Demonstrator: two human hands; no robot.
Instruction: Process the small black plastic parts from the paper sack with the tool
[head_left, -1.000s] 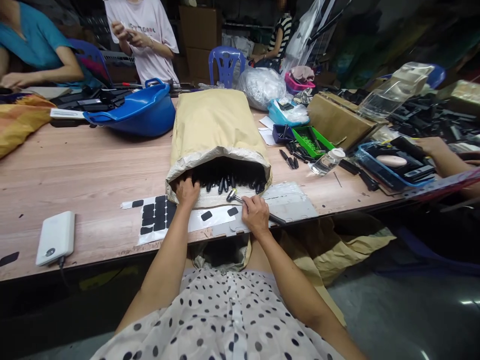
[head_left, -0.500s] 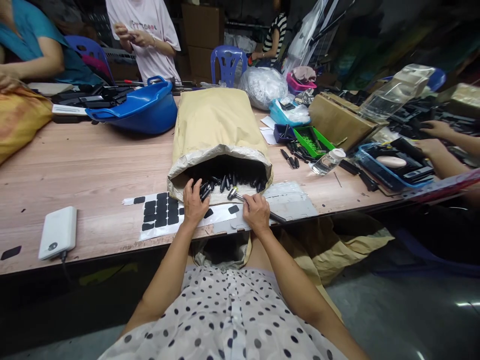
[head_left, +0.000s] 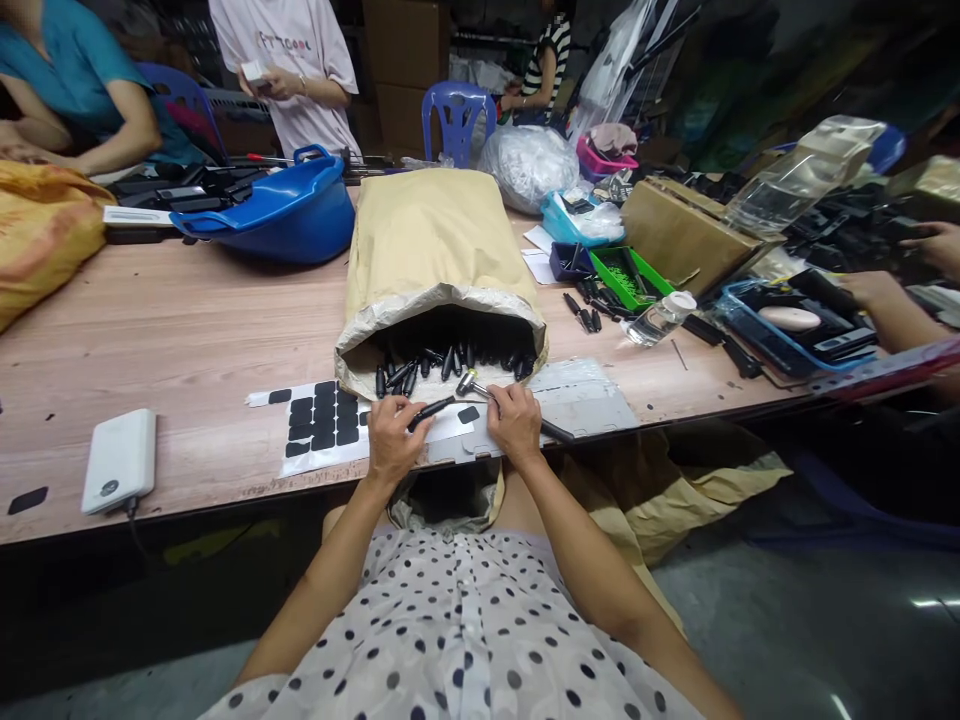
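My left hand (head_left: 391, 440) is closed around a slim black rod-shaped piece (head_left: 435, 411), whose far end points right toward the hammer. In my right hand (head_left: 516, 425) is a small hammer (head_left: 469, 384); its shiny metal head points left and its dark handle sticks out behind the hand. Just beyond both hands lies a tan paper sack (head_left: 435, 230), its mouth facing me. Several similar black pieces (head_left: 448, 362) rest inside the opening. Under and beside my hands lies a white sheet with black stickers (head_left: 324, 420), partly covered by my left hand.
A white power bank (head_left: 120, 462) with a cable lies at left, and a blue basin (head_left: 300, 215) stands behind it. To the right are a green tray (head_left: 630, 280), a water bottle (head_left: 660, 318) and a blue-rimmed basket (head_left: 795, 345). Co-workers sit or stand around the table.
My left hand has drawn back from the sack's mouth toward me, now with a black rod-shaped piece in it. My right hand with the hammer has stayed nearly in place.
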